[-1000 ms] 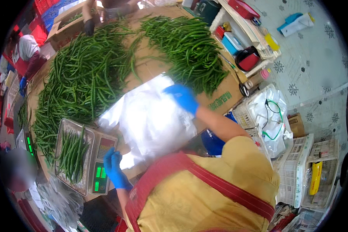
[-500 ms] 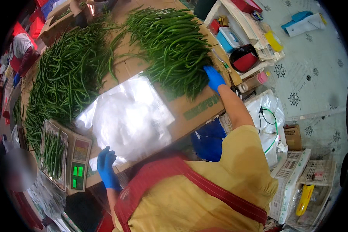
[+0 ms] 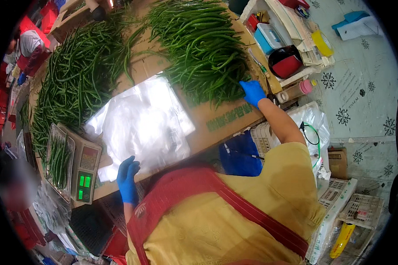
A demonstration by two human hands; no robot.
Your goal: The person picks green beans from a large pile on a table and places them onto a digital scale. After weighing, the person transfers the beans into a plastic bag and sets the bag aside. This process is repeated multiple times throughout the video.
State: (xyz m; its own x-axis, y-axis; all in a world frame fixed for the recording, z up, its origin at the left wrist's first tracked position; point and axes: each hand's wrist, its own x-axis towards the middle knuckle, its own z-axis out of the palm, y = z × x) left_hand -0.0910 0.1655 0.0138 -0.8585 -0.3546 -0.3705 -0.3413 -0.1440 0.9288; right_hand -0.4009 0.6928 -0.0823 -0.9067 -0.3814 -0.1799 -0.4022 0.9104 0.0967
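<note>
My right hand (image 3: 253,92), in a blue glove, is at the near right edge of a neatly laid pile of long green chili peppers (image 3: 199,48). Its fingers are bent together against the pepper ends; what they pinch is hidden. My left hand (image 3: 128,179), also gloved in blue, hovers by the table's front edge with fingers loosely curled and apart, holding nothing. Beside it lies a stack of clear plastic bags (image 3: 141,128). Left of the bags, a digital scale (image 3: 86,170) with a lit green display carries a tray of green chili peppers (image 3: 58,163).
A larger tangled heap of chili peppers (image 3: 70,79) covers the table's left side. Along the right edge are a knife (image 3: 258,64), scissors (image 3: 272,93), a pink-capped bottle (image 3: 296,89) and a foam box (image 3: 292,26) of small items. Another person (image 3: 31,51) is at the far left.
My right hand has drawn back slightly toward the pile's edge, its fingers now more bent. My left hand has risen a little, its fingers curling. The whole view has shifted slightly.
</note>
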